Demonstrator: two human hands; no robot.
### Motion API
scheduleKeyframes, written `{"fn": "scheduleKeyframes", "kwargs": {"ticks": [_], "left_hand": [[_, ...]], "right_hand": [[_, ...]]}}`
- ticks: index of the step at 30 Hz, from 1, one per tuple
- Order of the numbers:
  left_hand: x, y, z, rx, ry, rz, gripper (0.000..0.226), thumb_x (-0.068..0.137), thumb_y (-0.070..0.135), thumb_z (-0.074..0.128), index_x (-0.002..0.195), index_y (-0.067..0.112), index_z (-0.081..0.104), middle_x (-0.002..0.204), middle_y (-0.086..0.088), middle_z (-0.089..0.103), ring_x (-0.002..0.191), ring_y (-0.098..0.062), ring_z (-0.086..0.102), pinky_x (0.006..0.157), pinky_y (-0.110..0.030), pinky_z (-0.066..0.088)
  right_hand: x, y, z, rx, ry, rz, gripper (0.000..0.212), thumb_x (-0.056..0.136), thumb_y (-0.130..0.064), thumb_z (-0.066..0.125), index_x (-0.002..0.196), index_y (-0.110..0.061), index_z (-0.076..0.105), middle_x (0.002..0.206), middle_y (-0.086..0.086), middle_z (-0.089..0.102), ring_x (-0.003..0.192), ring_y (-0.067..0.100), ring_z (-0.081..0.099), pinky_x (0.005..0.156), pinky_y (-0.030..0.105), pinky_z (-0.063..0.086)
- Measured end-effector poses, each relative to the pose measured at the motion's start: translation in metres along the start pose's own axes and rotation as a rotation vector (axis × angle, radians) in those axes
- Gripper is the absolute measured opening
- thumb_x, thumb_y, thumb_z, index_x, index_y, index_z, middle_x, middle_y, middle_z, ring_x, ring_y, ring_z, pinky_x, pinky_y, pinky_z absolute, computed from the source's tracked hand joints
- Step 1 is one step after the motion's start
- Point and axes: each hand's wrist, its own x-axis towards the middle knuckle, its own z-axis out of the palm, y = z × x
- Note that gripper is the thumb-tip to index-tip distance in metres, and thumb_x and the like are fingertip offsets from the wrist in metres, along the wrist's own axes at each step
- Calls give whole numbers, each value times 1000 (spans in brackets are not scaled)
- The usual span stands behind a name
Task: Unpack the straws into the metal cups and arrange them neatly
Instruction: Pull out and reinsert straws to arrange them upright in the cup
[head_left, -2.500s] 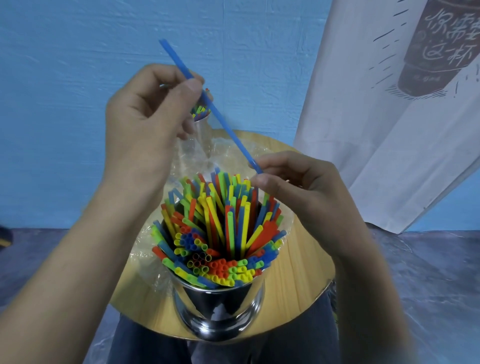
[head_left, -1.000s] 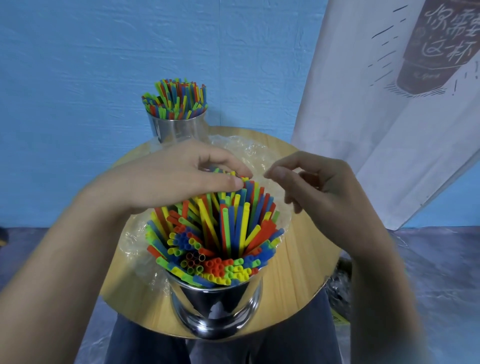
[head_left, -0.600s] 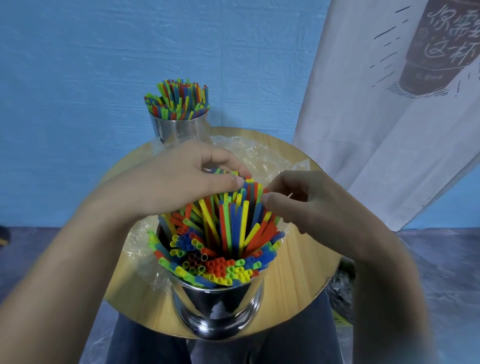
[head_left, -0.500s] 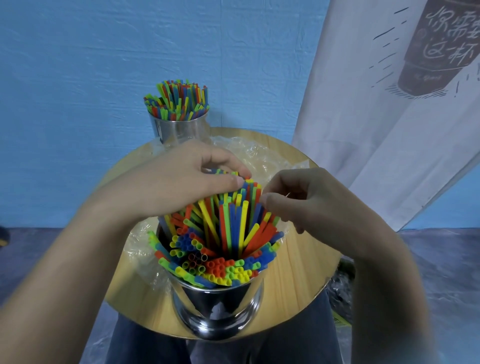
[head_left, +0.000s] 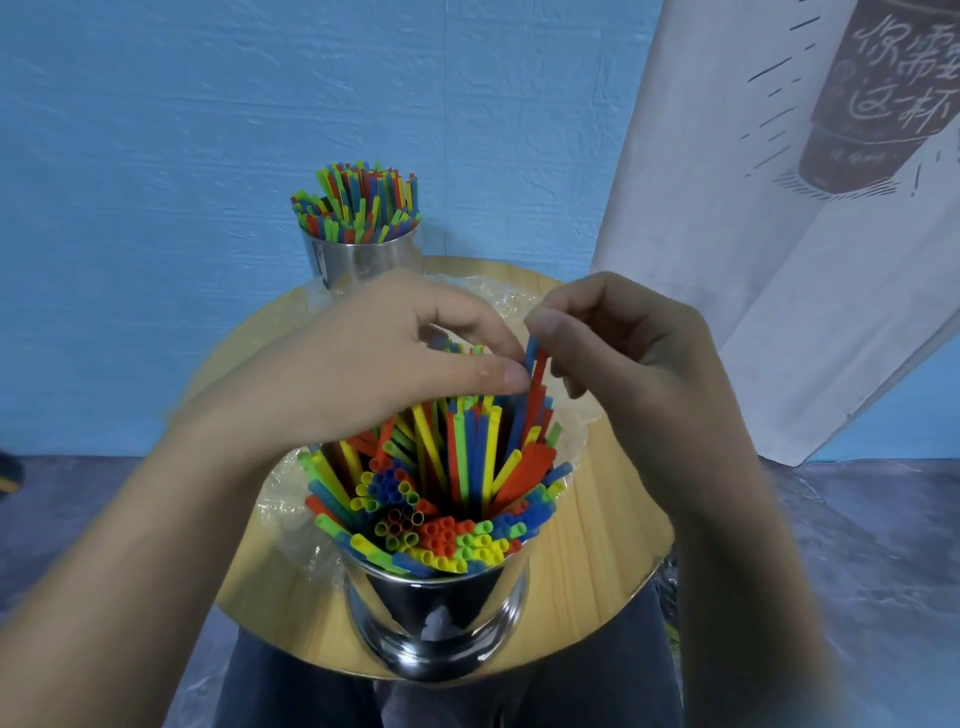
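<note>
**Hands work the straw tops of the near cup**

A blue textured wall (head_left: 208, 130) fills the back. At the right hangs a white cloth banner (head_left: 727, 234) printed with a dark cup and handwritten-style Chinese characters. They seem to read 你需… 这杯, and the frame edge cuts them off.

A round wooden bench (head_left: 597, 561) carries everything else. The left hand (head_left: 374, 364) curls its fingers and thumb over the far tops of the multicoloured plastic straws (head_left: 452, 493). These straws stand packed in the near shiny metal cup (head_left: 441, 623) at the bench's front edge.

The right hand (head_left: 634, 364) pinches a red straw (head_left: 537, 384) between forefinger and thumb. That straw is raised above its neighbours, with a blue straw (head_left: 530, 348) just beside it.

A far shiny metal cup (head_left: 363, 257), also full of straws, stands at the back edge. Crumpled clear plastic wrap (head_left: 291, 499) lies around the near cup.
</note>
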Motion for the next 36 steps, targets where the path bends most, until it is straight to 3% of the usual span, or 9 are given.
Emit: {"fn": "scheduleKeyframes", "kwargs": {"ticks": [3, 7, 15, 20, 23, 27, 36], "left_hand": [[1, 3, 3, 29, 3, 33, 16, 82, 42, 74, 89, 28, 81, 96, 13, 77, 97, -7, 71, 94, -38, 50], [1, 0, 3, 42, 33, 47, 13, 86, 40, 73, 82, 29, 77, 94, 10, 75, 94, -8, 69, 91, -34, 48], [2, -6, 3, -140, 138, 110, 14, 82, 30, 75, 90, 19, 76, 85, -2, 77, 85, -17, 74, 80, -23, 57], [3, -5, -4, -316, 385, 194, 6, 86, 26, 77, 91, 29, 74, 83, -2, 75, 75, -17, 71, 77, -31, 57], [3, -3, -9, -466, 516, 167, 8, 91, 19, 70, 91, 27, 71, 85, 2, 74, 63, -15, 67, 66, -28, 55], [1, -1, -13, -610, 639, 129, 8, 100, 19, 62, 96, 24, 67, 86, 5, 71, 64, -13, 64, 61, -25, 51], [-1, -3, -16, -853, 670, 17, 16, 104, 22, 57, 88, 25, 56, 90, 9, 75, 70, -4, 68, 62, -16, 53]], "right_hand": [[-1, 0, 4, 67, 1, -25, 8, 95, -32, 69, 89, -28, 72, 78, -4, 71, 69, 17, 65, 62, 40, 51], [-2, 0, 2, 147, 7, -31, 4, 95, -16, 71, 97, -19, 69, 78, -1, 71, 68, 14, 66, 62, 33, 52], [-7, 9, -9, -45, 6, 5, 22, 89, -48, 67, 89, -27, 73, 85, -4, 73, 78, 19, 67, 63, 39, 54], [-8, 6, -9, -32, -77, -9, 15, 89, -45, 70, 91, -30, 72, 88, -9, 73, 85, 18, 68, 63, 33, 53], [-8, 4, -9, -13, -109, -16, 12, 87, -47, 69, 91, -37, 73, 92, -9, 75, 91, 24, 69, 70, 45, 57], [-7, 5, -9, -14, -130, -4, 6, 90, -37, 70, 91, -34, 75, 92, -6, 76, 91, 27, 70, 73, 49, 55], [-7, 7, -14, -62, -45, -46, 13, 91, -34, 70, 103, -37, 72, 91, -11, 75, 98, 21, 71, 80, 48, 57]]}}
